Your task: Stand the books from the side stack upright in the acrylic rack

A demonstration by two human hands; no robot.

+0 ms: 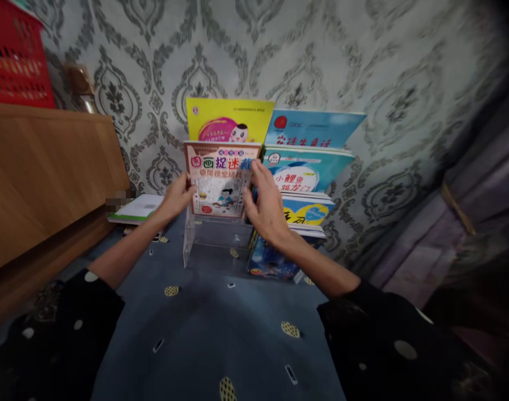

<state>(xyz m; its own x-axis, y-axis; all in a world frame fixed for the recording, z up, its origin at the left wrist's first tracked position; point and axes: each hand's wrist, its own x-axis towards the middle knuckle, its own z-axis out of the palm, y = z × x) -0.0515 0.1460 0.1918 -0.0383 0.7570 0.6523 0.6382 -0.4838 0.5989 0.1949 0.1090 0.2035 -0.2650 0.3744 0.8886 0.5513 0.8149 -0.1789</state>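
Dotted sleeves (383, 334) flank blue cloth (221, 334), the held book (221, 189) overlapping a yellow book (227, 113).

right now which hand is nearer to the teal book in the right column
Right. The right hand is beside the teal book, at the right edge of the brown-bordered book; the left hand is farther away, at the brown-bordered book's left edge.

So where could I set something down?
Open blue cloth lies between the sleeves, before the clear rack, whose lower left tiers also look free. Crowded: the tiered books at right and the book between left hand and right hand.
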